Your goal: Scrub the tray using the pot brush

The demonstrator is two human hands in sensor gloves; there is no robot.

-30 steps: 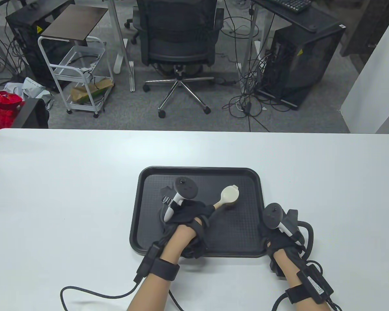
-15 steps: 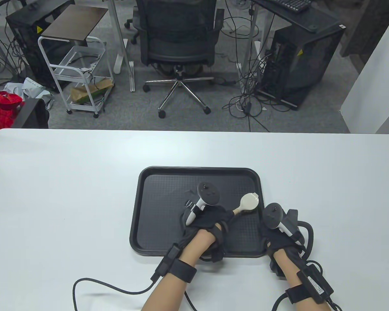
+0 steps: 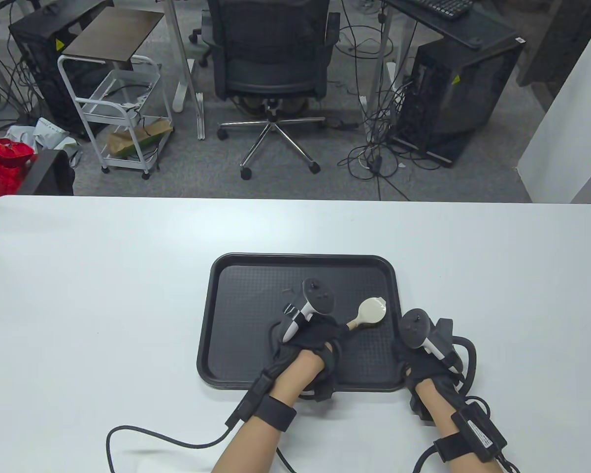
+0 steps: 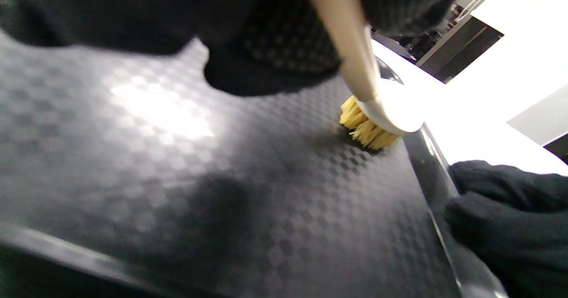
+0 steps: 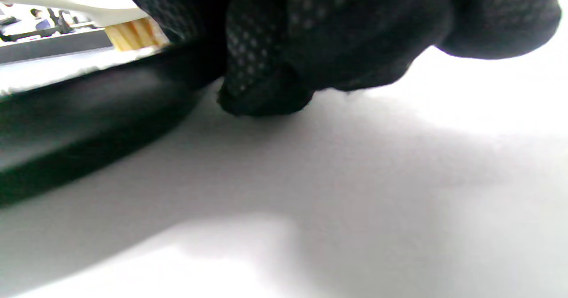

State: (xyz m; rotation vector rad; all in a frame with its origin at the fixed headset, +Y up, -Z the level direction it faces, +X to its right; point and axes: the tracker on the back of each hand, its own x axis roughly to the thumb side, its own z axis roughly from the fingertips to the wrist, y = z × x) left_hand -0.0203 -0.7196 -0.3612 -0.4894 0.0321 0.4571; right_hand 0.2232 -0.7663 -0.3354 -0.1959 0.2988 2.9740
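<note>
1. Our left hand has its fingers wrapped round the handle of the pot brush, whose cream head sits bristles-down on the floor of the black tray, toward the tray's right side and near the right rim.

2. In the left wrist view the yellow bristles press into the tray's checkered surface and splay a little — we judge the scrubbing to be under way, with the brush head close to the right wall.

3. Our right hand is at the tray's right edge. In the right wrist view its fingers curl down over the rim with a fingertip touching the white table, so we read it as gripping the rim to steady the tray.

4. The tray lies flat on the table, just ahead of us, its long side running left to right.

5. Handling, as we judge it: the tray looks like light, stiff plastic that would skate on the smooth tabletop under sideways strokes — hence a hold on the rim, the only part raised enough to catch.

6. The brush seems light and rigid in the handle, springy in the bristles; a grip well down the handle, as now, should give firm downward pressure.
</note>
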